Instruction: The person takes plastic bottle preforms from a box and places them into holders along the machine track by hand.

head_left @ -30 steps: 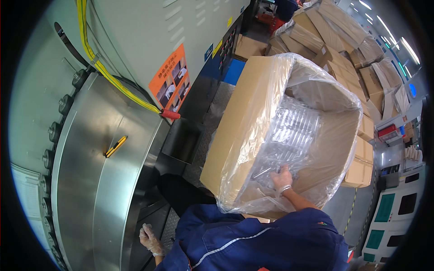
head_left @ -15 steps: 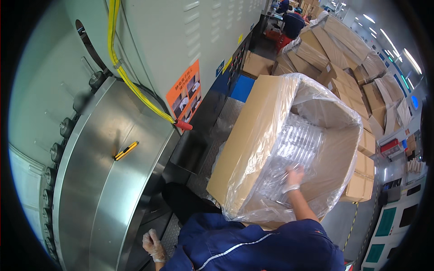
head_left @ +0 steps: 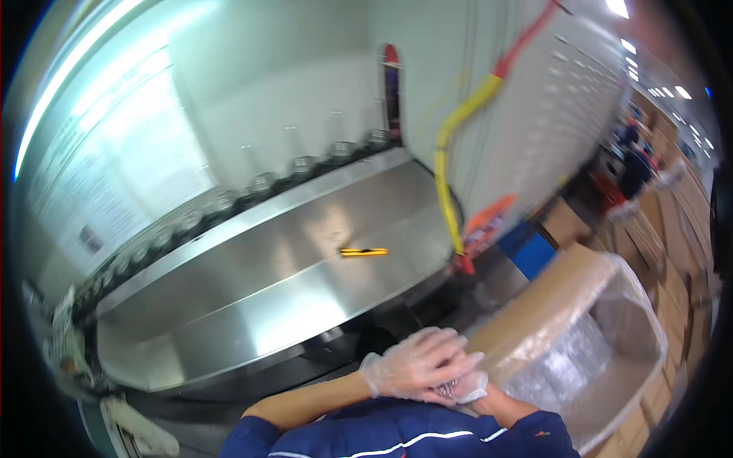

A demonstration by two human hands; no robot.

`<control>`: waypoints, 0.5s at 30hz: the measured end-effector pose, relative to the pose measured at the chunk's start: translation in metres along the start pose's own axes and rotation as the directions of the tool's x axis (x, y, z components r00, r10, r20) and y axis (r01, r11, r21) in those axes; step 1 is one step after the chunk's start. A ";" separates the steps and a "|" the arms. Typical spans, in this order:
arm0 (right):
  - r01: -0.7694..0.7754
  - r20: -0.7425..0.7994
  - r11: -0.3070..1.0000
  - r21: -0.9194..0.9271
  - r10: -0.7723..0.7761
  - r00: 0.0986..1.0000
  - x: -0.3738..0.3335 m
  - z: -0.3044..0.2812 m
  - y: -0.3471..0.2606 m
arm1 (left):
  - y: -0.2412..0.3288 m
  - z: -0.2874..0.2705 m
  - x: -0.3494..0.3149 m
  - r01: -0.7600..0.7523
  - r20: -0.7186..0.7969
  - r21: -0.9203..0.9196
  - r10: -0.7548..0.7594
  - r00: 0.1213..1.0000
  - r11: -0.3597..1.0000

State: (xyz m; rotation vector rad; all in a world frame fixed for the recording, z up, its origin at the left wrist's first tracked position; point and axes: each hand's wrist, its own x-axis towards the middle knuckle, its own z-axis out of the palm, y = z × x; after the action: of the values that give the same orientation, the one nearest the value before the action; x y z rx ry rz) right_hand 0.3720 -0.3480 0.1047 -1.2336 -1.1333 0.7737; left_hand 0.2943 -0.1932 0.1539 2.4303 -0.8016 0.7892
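Observation:
My left hand [head_left: 420, 368], in a clear thin glove, lies over my right hand [head_left: 469, 388] in front of my chest. The left fingers are bent across the right hand, and a small shiny clear patch shows between the two. What it is cannot be made out. Most of the right fingers are hidden under the left ones, and a clear glove cuff shows at the right wrist. Beside my right arm stands a cardboard box [head_left: 508, 328] lined with clear plastic film. Blurred transparent plastic pieces [head_left: 569, 362] lie inside it.
A yellow and black cutter knife [head_left: 364, 252] lies on the curved steel table [head_left: 252, 305]. Small rollers or fixtures [head_left: 304, 166] line its far edge. A yellow hose [head_left: 443, 160] hangs against the grey cabinet [head_left: 527, 114]. More cartons [head_left: 668, 305] stand at the right, with a person [head_left: 635, 168] beyond.
The right hand has come out of the box and met the left in front of my body. My view has turned left toward the steel table, so the box now sits lower right.

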 end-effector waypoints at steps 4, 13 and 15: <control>-0.095 0.084 0.994 -0.061 0.100 0.991 0.008 0.030 0.029 | -0.001 0.006 -0.047 0.038 -0.157 0.121 -0.019 0.987 0.992; -0.303 0.124 0.831 0.467 0.278 0.953 0.081 0.079 0.067 | -0.004 -0.010 -0.099 0.331 -0.446 0.172 -0.226 0.866 0.928; -0.433 0.134 0.548 0.716 0.500 0.856 0.095 0.090 0.076 | -0.003 -0.017 -0.106 0.425 -0.485 0.105 -0.327 0.811 0.899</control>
State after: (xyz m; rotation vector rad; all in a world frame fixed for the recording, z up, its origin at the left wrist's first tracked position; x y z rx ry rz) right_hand 0.3244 -0.2156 0.0486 -0.8432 -0.2956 1.4051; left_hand 0.2192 -0.1408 0.0972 2.3152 -0.0438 1.2605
